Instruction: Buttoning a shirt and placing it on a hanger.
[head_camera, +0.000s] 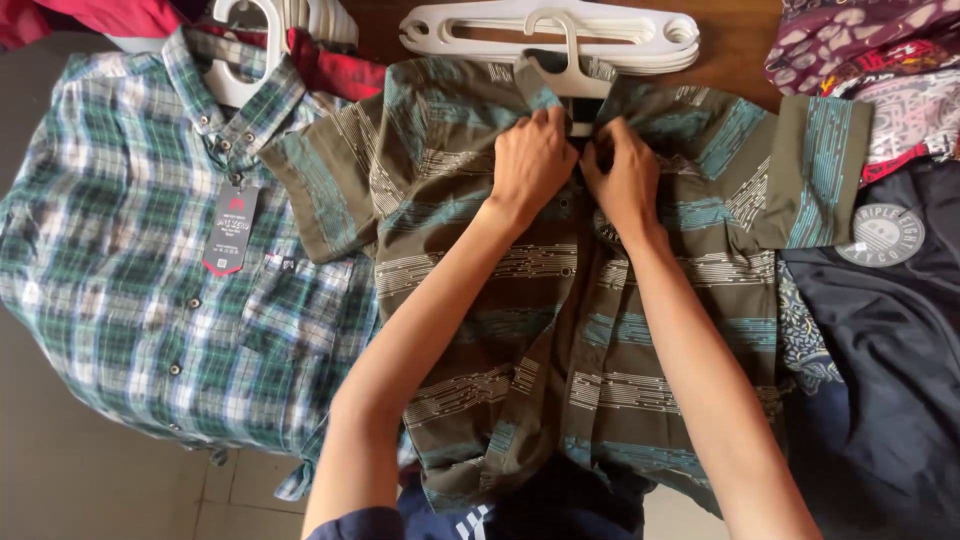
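Both of my forearms run up from the bottom edge across the olive-brown short-sleeved shirt (560, 330) with teal and pale stripes, which lies spread flat, front up, in the middle of the view and is the largest thing under me. At its collar my left hand (530, 160) and my right hand (625, 175) meet, nearly touching each other; the fingers of both are curled in tight on the cloth of the front opening just below the neck, so each grip is narrow and pinched on the shirt, though I cannot tell whether a button sits between the fingertips. A white plastic hanger (570, 70) sits in the neck of this shirt, its hook pointing up toward a stack of white hangers (550, 30) lying just above. To the left, overlapping the striped sleeve, lies a green and white plaid shirt (150, 270) on its own white hanger (240, 50), with a dark paper tag (230, 228) hanging from its buttoned collar. To the right lies a dark navy garment (880, 380) bearing a round pale badge (882, 235), and above it some patterned maroon cloth (860, 50). Red fabric (330, 65) peeks out between the two shirts.
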